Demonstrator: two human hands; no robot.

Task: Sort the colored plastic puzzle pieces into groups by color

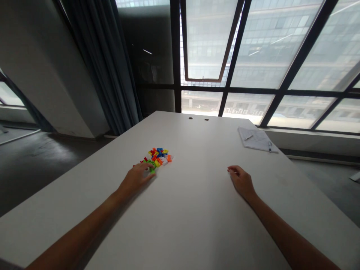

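Note:
A loose heap of small plastic pieces in red, yellow, blue, orange, green and white lies left of the middle of the white table. At the near edge of this heap is my left hand, its thumb and fingers apart around a green piece. Whether the fingers touch that piece I cannot tell. My right hand rests on the table well to the right of the heap, its fingers curled in loosely, and nothing shows in them.
Written-on paper sheets lie at the table's right side, with a pen on their right edge. Two dark round inserts sit near the far table edge. Beyond are windows and a dark curtain.

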